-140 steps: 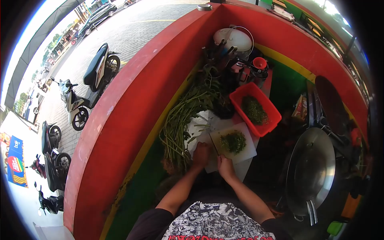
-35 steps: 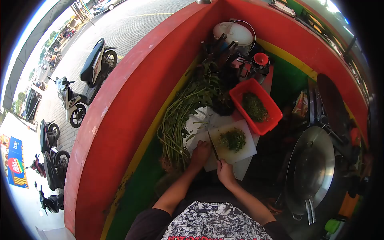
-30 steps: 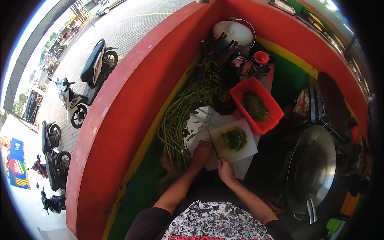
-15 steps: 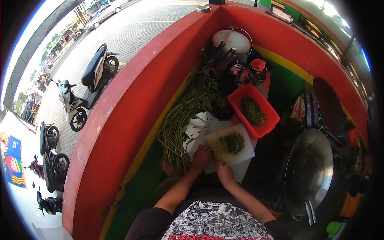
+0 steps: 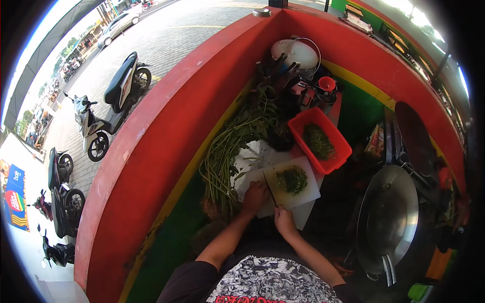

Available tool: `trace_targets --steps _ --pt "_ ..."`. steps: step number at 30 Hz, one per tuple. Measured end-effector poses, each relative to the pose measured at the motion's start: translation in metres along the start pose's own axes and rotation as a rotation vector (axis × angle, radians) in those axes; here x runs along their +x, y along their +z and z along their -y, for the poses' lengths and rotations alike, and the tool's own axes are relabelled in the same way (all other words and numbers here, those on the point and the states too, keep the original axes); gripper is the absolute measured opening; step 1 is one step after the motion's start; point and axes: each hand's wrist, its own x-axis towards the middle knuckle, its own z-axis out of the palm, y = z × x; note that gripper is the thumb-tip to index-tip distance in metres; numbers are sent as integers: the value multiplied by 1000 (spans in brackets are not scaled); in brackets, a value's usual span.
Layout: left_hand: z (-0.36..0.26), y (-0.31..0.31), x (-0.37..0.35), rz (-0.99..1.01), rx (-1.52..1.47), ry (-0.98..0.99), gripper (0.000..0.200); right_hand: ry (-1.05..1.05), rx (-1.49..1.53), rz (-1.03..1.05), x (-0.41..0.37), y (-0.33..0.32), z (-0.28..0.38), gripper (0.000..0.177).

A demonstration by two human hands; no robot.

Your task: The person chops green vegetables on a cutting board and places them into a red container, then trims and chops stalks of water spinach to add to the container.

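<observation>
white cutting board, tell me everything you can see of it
The white cutting board is a rectangular slab that looks like plastic. It lies flat, askew in the view, with a loose pile of chopped greens near its middle. The knife in the right hand runs along its left side; whether the blade touches it is unclear. The left hand is beside that side. The red tub sits close to its upper right.

Reads roughly "bol", last character unclear, in small white letters (image 5: 16, 175) on the blue, red and yellow rectangular banner (image 5: 16, 202) at far left. Shows red capitals (image 5: 237, 299), cut off and unreadable, along the bottom of the black-and-white patterned cloth shirt (image 5: 252, 276).
</observation>
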Motion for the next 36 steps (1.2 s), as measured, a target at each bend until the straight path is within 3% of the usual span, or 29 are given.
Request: trace_targets --steps 2,5,14,20,24,30,33,35,36 --pt "-8 0 2 -94 -40 -54 21 19 -142 70 -5 -6 -3 25" --pt "-8 -4 5 -117 -43 -81 20 49 -190 89 -2 -16 -1 18" --pt "-4 17 9 -28 -47 -115 20 66 99 61 1 -64 -15 24" --pt "2 -17 10 -123 -211 -254 22 -13 69 195 1 -58 -28 30" --pt "9 -31 24 -147 -66 -249 21 -2 77 212 0 -49 -38 30" --pt "26 -28 78 -166 145 -42 25 65 51 195 8 -70 -52 29" --pt "26 -33 107 -100 218 -62 28 96 91 295 7 -101 -44 30" --pt "38 -31 124 -20 321 131 30 98 82 418 4 -121 -42 34" --pt "41 -29 133 -15 315 137 30 107 80 414 3 -128 -42 34"
